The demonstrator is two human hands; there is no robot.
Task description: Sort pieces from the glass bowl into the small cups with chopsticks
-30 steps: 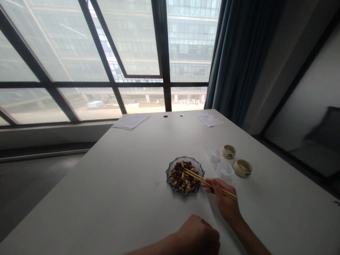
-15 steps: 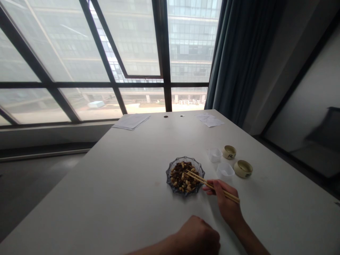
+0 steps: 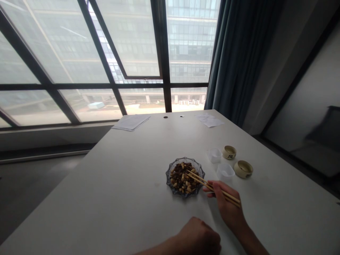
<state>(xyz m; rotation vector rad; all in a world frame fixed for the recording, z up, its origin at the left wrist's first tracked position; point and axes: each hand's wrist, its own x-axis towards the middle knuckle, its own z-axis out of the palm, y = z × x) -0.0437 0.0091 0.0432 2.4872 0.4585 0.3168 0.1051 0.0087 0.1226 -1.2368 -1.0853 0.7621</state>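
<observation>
A scalloped glass bowl (image 3: 170, 186) stands on the white table, filled with a mix of peanuts (image 3: 188, 186) and dark brown pieces whose kind I cannot make out. My right hand (image 3: 225, 200) grips a pair of wooden chopsticks (image 3: 202, 180), their tips among the food near the bowl's middle. Whether the tips pinch a piece is too small to tell. Below the bowl, my left hand (image 3: 199, 235) rests on the table as a fist, its fingers curled out of sight.
Right of the bowl are two clear plastic containers (image 3: 225, 171) and two small beige ceramic bowls (image 3: 243, 169) with dark markings. Papers (image 3: 131, 122) lie at the far left corner, and thin sheets (image 3: 210, 119) at the far right. Windows and a blue curtain (image 3: 236, 53) are beyond the table (image 3: 119, 187).
The chopstick tips have shifted very slightly to the right within the food. My left hand and the containers stay practically where they were.
</observation>
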